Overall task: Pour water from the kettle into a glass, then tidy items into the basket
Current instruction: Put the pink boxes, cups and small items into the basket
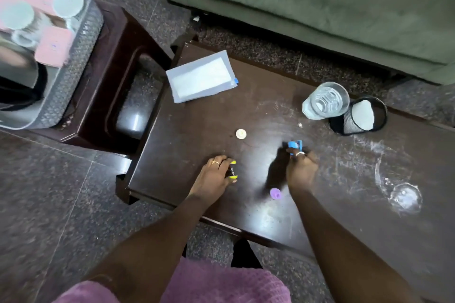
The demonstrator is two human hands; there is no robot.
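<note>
Sitting far left on a dark stool, the grey basket (73,76) already holds pink boxes and white cups. On the dark wooden table (320,192), the left hand (214,177) curls its fingers round a small yellow clip (232,170). Further right, the right hand (301,167) pinches a blue clip (294,146). Beyond it stands the water-filled glass (325,101), touching a black mesh cup (362,115).
</note>
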